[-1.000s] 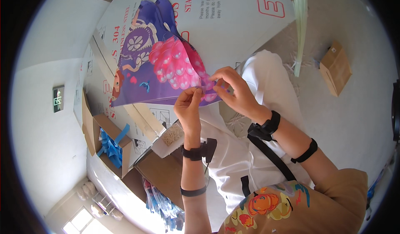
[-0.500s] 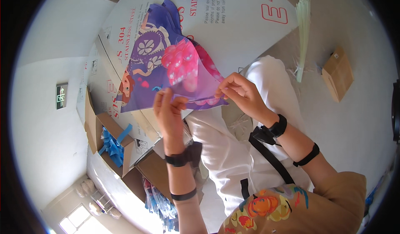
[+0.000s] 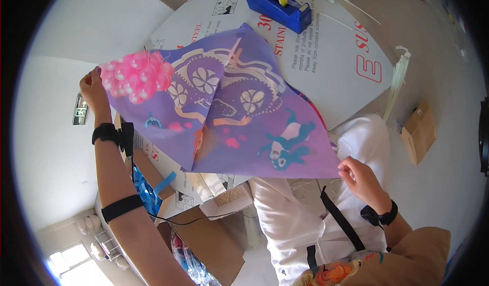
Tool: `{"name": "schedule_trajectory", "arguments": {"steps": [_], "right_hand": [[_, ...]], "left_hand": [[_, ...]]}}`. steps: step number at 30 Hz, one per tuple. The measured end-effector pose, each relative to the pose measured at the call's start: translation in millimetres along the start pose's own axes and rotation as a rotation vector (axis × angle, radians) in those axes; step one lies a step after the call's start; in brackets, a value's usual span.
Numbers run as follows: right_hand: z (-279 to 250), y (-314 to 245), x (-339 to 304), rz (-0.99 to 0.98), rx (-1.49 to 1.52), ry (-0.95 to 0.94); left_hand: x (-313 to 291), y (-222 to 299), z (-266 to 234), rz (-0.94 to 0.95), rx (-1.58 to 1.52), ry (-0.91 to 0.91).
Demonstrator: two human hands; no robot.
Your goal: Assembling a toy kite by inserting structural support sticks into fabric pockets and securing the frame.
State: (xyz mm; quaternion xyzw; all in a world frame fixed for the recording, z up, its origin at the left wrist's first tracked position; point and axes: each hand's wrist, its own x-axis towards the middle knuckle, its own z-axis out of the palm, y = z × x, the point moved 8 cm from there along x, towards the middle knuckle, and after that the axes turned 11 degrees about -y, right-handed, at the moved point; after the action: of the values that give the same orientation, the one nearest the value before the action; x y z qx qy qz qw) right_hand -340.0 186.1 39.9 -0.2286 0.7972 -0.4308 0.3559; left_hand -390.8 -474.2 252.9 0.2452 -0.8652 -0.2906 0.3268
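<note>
A thin purple printed sheet (image 3: 239, 156) is spread between my hands, with pink balloons, white flower shapes and a blue cartoon animal on it. Part of it lies folded over itself at the left. My left hand (image 3: 92, 88) is raised at the far left, fingers pinched on the balloon corner. At the near right corner, beside my knee, my right hand (image 3: 360, 179) has its fingers closed on the sheet's tip. Beneath the sheet is a large grey-white board (image 3: 336, 90) with red and black print.
A blue tape dispenser (image 3: 285, 11) with yellow tape stands at the board's far side. Pale thin strips (image 3: 398, 82) hang in a bundle at the right, near a small brown carton (image 3: 420, 133). Open cardboard boxes (image 3: 209, 240) with blue and packaged items stand lower left.
My left hand has swung far out to the left, drawing the balloon corner over. My right hand has moved right and nearer me. The sheet is now stretched wide.
</note>
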Motion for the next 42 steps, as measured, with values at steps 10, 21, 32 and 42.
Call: {"name": "schedule_trajectory", "arguments": {"steps": [10,21,32,42], "right_hand": [[36.8,-8.1,0.8,0.182,-0.625,-0.334],[82.2,-118.7,145.7,-0.682,-0.719,-0.102],[86.2,-66.6,128.6,-0.554,-0.921,-0.141],[141.6,-114.2,215.9,-0.728,-0.445,-0.033]], "left_hand": [[-30.7,20.0,97.6,0.262,-0.022,-0.188],[-369.9,56.6,178.7,0.062,0.074,-0.675],[-361.6,17.5,185.2,0.044,0.328,-0.478],[-375.4,23.0,202.5,0.065,0.199,-0.465]]}}
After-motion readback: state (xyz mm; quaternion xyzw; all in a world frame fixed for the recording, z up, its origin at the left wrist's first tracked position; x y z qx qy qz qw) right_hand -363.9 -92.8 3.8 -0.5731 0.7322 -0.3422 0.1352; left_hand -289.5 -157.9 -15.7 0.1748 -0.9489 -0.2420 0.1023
